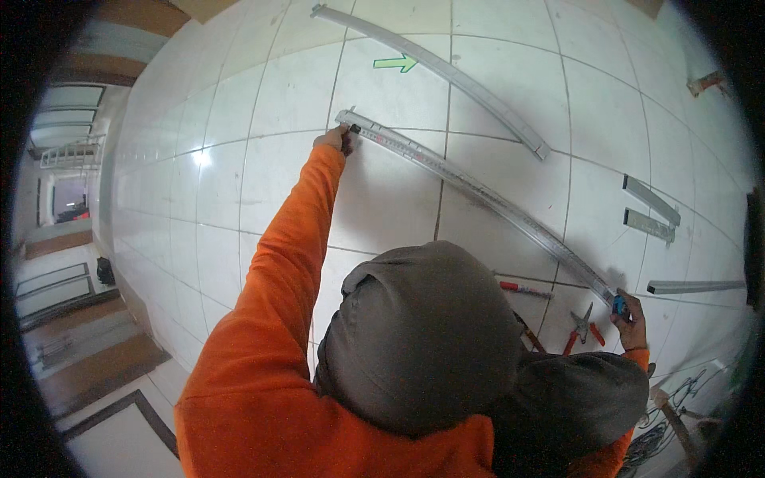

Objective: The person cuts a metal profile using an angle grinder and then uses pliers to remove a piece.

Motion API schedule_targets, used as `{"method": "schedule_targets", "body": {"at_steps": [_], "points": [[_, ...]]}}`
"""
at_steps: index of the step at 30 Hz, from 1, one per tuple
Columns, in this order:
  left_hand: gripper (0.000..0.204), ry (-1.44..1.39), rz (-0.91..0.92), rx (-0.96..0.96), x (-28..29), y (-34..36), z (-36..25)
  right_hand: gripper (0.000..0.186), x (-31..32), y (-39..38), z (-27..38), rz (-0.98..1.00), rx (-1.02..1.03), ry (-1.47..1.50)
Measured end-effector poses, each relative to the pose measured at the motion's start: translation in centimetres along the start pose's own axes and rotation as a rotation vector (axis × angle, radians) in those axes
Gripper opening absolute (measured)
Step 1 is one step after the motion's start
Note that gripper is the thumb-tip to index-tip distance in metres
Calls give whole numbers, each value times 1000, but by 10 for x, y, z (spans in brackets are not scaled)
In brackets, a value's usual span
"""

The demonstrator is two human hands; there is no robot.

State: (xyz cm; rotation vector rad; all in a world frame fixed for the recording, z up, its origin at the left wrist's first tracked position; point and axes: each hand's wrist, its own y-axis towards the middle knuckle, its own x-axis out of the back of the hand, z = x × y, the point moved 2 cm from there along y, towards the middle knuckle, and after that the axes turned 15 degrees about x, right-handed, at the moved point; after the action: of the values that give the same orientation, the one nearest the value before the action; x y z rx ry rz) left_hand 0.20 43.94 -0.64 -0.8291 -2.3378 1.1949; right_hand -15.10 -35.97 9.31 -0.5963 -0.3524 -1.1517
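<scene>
A long silver metal profile (486,196) lies slantwise on the tiled floor, with a steel measuring tape (398,146) drawn out along it. At the profile's far left end, my left hand (331,140) is closed, pinching the tape's dark end piece (354,128) against the metal. By the near right end, my right hand (630,320) grips the blue tape measure case (619,306). Dark grey cloth (422,334) fills the lower middle and hides the floor beneath it.
A second metal profile (454,76) lies farther off, near a green arrow (395,63). Short metal pieces (649,211) and another bar (693,287) lie at the right. A red marker (518,287) and red-handled pliers (583,327) sit near my right hand. Cables (677,398) tangle at lower right.
</scene>
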Motion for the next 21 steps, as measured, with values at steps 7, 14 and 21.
{"method": "schedule_targets", "body": {"at_steps": [7, 14, 21], "points": [[24, -72, -90, 8, 7, 35, -6, 57, -22, 19, 20, 88, 91, -129], [25, -167, -116, 14, -9, 68, -2, 57, -24, 16, 36, 58, 175, -189], [41, 255, -48, -55, 25, 91, -30, 63, -30, 18, 16, 85, 158, -223]]}}
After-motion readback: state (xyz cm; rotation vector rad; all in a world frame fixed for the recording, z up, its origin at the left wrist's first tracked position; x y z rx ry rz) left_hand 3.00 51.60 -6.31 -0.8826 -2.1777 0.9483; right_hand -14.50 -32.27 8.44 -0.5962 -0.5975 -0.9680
